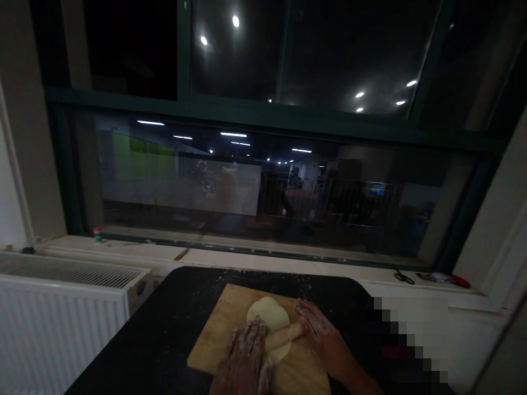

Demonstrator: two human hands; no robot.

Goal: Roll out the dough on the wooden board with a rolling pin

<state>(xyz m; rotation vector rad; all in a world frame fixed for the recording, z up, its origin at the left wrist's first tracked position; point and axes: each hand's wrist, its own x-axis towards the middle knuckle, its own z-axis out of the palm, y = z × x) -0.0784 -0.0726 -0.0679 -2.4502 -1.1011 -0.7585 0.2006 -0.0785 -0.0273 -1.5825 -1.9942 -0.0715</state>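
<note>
- 1 rolling pin (pixel 285 336) lies across 1 pale, roughly round sheet of dough (pixel 268 311), which sits on the wooden board (pixel 209 334) on the near part of the black worktop (pixel 135 340). More of the dough shows on the far side of the pin than on the near side.
- From my head view, the left hand (pixel 245 354) is at the pin's left end. Its fingers are stretched out and slightly parted, pointing far, beside the dough's left edge; I see no curl around the pin, though its left end is hidden there.
- The right hand (pixel 318 325) is at the pin's right end, its fingers long and loosely spread over it rather than clenched; I cannot tell how firmly they press.
- The pin slants, right end farther than left. I would square it, then roll near and far with equal weight from the 2 hands, so neither side thins first.
- I would ease off before the dough's rim, and give the sheet a small turn between strokes to hold it round.
- Flour-like powder coats the hands; if the dough drags on the wood, I would dust under it.
- I'd keep the left fingertips out of the pin's path.
</note>
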